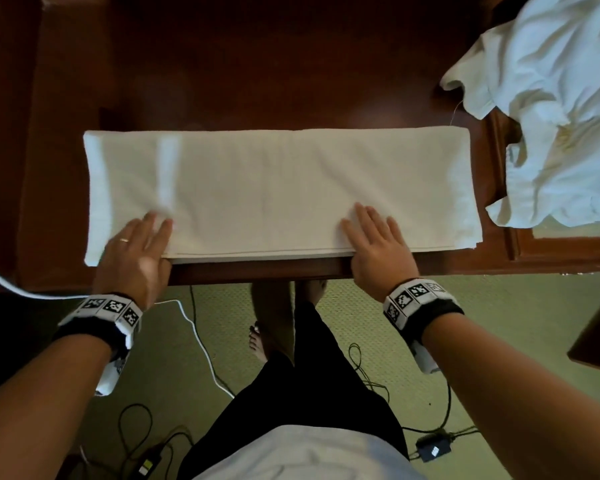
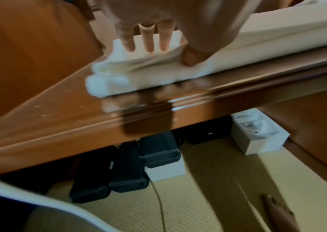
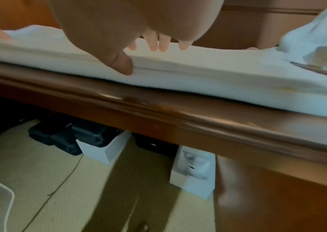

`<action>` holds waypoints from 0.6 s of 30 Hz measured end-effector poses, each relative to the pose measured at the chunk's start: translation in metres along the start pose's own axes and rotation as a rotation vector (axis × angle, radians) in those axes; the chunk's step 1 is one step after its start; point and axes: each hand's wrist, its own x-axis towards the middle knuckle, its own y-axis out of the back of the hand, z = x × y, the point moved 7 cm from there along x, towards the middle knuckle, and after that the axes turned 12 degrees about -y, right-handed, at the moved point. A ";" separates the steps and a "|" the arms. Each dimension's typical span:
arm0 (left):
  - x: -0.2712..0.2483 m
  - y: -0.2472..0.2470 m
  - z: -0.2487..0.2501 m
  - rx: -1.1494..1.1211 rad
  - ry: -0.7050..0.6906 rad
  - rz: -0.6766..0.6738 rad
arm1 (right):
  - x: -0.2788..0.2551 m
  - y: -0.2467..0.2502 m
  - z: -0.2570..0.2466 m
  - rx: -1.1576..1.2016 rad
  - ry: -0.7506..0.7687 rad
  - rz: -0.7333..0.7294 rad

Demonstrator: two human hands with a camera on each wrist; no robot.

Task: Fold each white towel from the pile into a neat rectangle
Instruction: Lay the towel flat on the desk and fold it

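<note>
A white towel (image 1: 274, 188) lies folded into a long rectangle along the near edge of the dark wooden table (image 1: 257, 81). My left hand (image 1: 153, 240) rests flat on its near left part, fingers straight. In the left wrist view that hand (image 2: 166, 47) has its thumb (image 2: 190, 58) against the towel (image 2: 138, 81), whose layers gape slightly at the corner. My right hand (image 1: 371, 237) lies flat on the near right part. The right wrist view has this hand (image 3: 138, 53) with its thumb at the layered edge of the towel (image 3: 218, 78). The crumpled pile of white towels (image 1: 561, 98) sits at the far right.
The table's front edge (image 1: 257, 271) runs just below the towel. Under the table stand black cases (image 2: 126, 169) and white boxes (image 2: 257, 135). Cables and a power adapter (image 1: 430, 450) lie on the green carpet by my feet. A white cable (image 1: 0, 282) crosses at the left.
</note>
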 end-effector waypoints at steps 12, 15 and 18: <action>-0.019 0.022 -0.016 -0.066 0.179 -0.117 | 0.012 -0.006 -0.032 0.044 0.166 -0.171; 0.023 0.025 0.009 -0.100 0.149 -0.108 | 0.025 -0.006 -0.050 0.064 0.065 -0.149; 0.047 -0.004 0.022 -0.046 0.097 -0.299 | 0.029 -0.026 -0.059 -0.052 -0.032 -0.257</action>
